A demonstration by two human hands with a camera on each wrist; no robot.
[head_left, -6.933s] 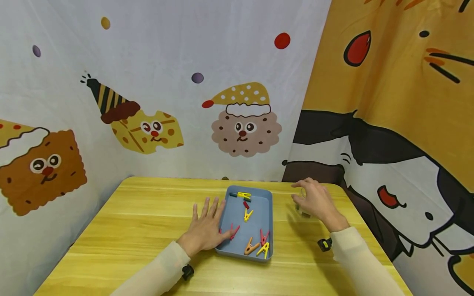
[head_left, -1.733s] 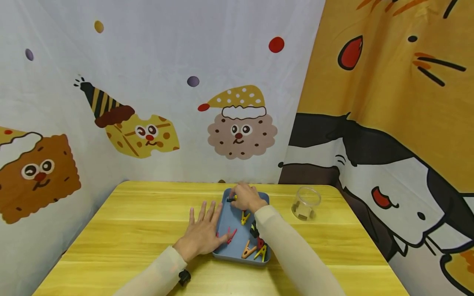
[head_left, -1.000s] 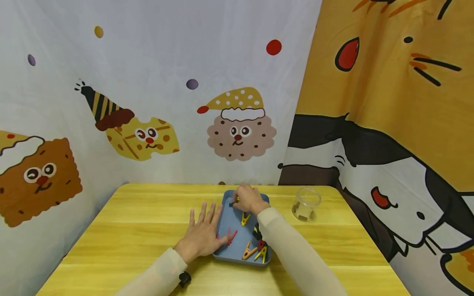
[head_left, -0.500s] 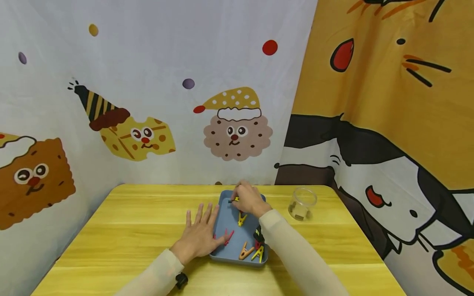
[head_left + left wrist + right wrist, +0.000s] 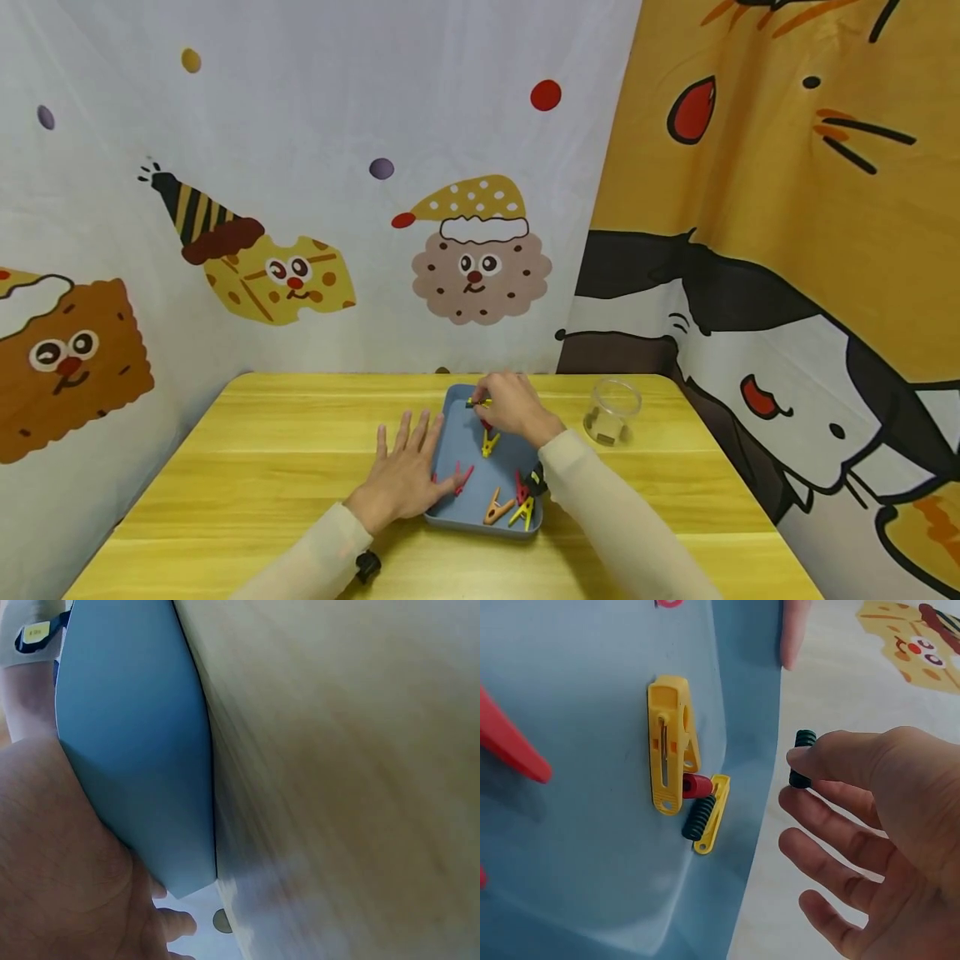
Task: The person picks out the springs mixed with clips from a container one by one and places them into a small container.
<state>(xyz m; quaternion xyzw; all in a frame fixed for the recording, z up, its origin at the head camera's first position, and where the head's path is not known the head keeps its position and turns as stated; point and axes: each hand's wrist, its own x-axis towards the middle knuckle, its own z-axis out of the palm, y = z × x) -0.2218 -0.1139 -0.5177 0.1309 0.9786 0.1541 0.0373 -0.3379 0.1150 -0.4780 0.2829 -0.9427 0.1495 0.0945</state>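
My right hand (image 5: 513,406) is over the far end of the blue-grey tray (image 5: 468,442). In the right wrist view its thumb and index finger pinch a small dark green ribbed cylinder (image 5: 802,759), above the tray's edge in that view; the other fingers are loosely bent. A second green ribbed cylinder (image 5: 698,818) lies in the tray against a yellow clothespin (image 5: 718,814). Near it are a small red cylinder (image 5: 697,786) and another yellow clothespin (image 5: 664,742). My left hand (image 5: 401,479) lies with fingers spread along the tray's left side, its thumb reaching over the rim.
Right of the tray stands a clear round jar (image 5: 617,404) with several small dark pieces at its bottom. Toward the tray's near end lie a pink clothespin (image 5: 463,479), an orange one (image 5: 497,508) and a yellow one (image 5: 523,514). A printed cloth hangs behind the table.
My right hand has gone from above the jar to the tray's far end, and now pinches a green ribbed cylinder. In the last half second it shifts slightly right. The left hand stays at the tray.
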